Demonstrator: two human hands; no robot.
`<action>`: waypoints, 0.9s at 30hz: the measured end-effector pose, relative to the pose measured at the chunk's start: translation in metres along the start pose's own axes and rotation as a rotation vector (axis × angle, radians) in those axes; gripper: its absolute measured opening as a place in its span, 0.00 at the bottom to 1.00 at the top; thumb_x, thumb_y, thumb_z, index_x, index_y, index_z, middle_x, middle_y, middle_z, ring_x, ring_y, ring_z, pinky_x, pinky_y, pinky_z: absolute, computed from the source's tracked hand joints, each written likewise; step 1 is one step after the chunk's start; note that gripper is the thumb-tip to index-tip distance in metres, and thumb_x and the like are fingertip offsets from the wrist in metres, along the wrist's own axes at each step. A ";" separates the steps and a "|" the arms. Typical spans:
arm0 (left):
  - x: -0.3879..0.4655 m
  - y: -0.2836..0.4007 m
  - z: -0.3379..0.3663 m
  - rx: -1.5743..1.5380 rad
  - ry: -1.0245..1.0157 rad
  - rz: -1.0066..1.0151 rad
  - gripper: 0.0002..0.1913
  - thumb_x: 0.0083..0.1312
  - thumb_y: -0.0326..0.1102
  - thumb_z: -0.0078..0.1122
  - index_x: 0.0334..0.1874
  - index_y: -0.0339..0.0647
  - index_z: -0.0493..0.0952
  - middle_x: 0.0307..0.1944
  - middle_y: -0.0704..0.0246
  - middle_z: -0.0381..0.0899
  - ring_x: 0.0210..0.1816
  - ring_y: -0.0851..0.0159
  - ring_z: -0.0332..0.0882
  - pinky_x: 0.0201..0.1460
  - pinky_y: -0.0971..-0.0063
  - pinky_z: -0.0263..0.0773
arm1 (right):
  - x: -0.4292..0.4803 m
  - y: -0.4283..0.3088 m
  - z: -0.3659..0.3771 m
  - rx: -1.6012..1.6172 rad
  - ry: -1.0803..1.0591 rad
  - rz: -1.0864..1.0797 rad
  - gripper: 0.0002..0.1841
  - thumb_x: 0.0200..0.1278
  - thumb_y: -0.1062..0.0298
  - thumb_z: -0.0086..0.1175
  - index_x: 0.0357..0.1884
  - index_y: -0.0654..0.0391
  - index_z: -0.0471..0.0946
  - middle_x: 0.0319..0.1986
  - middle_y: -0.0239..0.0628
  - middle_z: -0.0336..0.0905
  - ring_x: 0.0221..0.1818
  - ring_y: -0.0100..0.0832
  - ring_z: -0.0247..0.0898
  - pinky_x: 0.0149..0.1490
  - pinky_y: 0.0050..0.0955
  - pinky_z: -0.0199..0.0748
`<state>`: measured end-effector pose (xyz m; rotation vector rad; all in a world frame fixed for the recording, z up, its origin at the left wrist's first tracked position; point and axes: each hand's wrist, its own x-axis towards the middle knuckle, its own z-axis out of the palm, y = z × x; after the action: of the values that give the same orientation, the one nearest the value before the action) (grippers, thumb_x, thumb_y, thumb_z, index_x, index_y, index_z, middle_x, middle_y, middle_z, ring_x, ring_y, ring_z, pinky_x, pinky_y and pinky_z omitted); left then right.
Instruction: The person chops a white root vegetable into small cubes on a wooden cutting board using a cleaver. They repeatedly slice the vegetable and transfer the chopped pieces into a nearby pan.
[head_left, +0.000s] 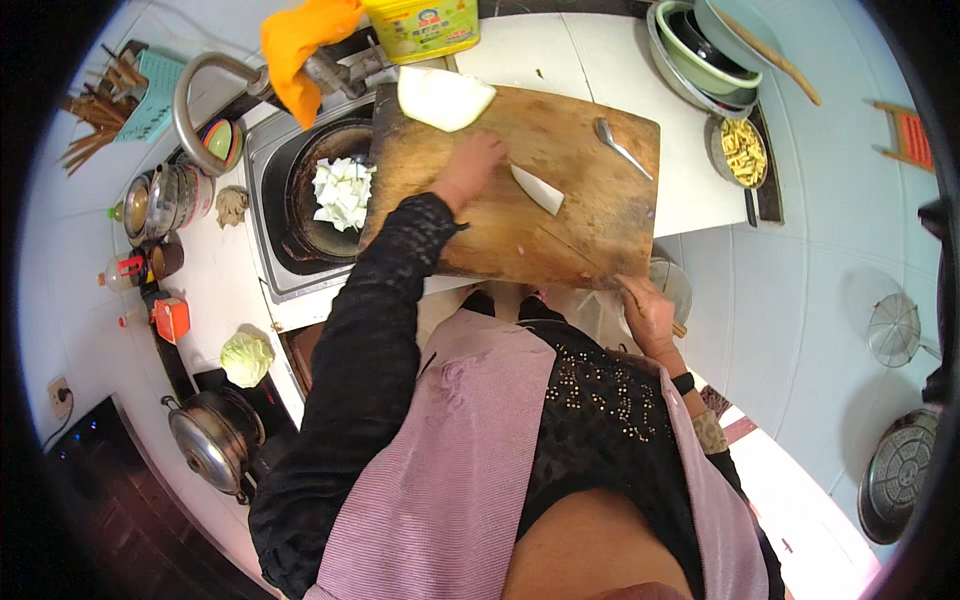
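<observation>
My left hand is over the wooden cutting board, blurred, its fingers pointing away from me. Whether it holds anything cannot be made out. Beside its fingertips lies a pale wedge of what looks like winter melon. A larger white-fleshed melon piece rests at the board's far left. At the near right edge, my right hand is closed around a knife, whose wooden handle end shows; its blade appears as a thin line over the board. A metal spoon lies at the board's right.
Left of the board, cut white pieces fill part of a dark wok in the steel sink. A curved faucet arches there. A cabbage and lidded pot stand left. Stacked basins and a bowl of yellowish strips are right.
</observation>
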<state>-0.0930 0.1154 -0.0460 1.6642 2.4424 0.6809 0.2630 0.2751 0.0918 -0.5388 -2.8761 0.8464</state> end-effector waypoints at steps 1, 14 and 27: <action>-0.015 -0.009 -0.005 0.053 0.070 0.044 0.15 0.54 0.21 0.55 0.45 0.38 0.77 0.50 0.59 0.75 0.54 0.49 0.71 0.58 0.60 0.68 | -0.005 0.004 0.000 0.019 -0.002 0.032 0.12 0.62 0.74 0.54 0.47 0.56 0.81 0.39 0.43 0.82 0.41 0.46 0.79 0.45 0.35 0.77; -0.044 0.042 -0.059 -0.046 0.049 -0.036 0.30 0.54 0.22 0.62 0.63 0.44 0.72 0.65 0.59 0.70 0.67 0.50 0.65 0.73 0.60 0.58 | 0.026 0.047 0.009 0.138 0.079 0.294 0.13 0.65 0.66 0.52 0.50 0.56 0.79 0.43 0.48 0.80 0.45 0.52 0.76 0.48 0.41 0.73; -0.026 0.053 -0.013 -0.651 -0.387 -0.551 0.19 0.53 0.34 0.70 0.46 0.36 0.80 0.37 0.58 0.83 0.39 0.59 0.81 0.42 0.68 0.74 | 0.050 0.066 0.024 0.193 -0.006 0.239 0.13 0.65 0.63 0.52 0.49 0.56 0.79 0.43 0.48 0.80 0.47 0.52 0.75 0.50 0.42 0.72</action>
<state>-0.0417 0.1037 -0.0167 0.7496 1.9527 0.8372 0.2320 0.3322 0.0353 -0.8686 -2.7298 1.1459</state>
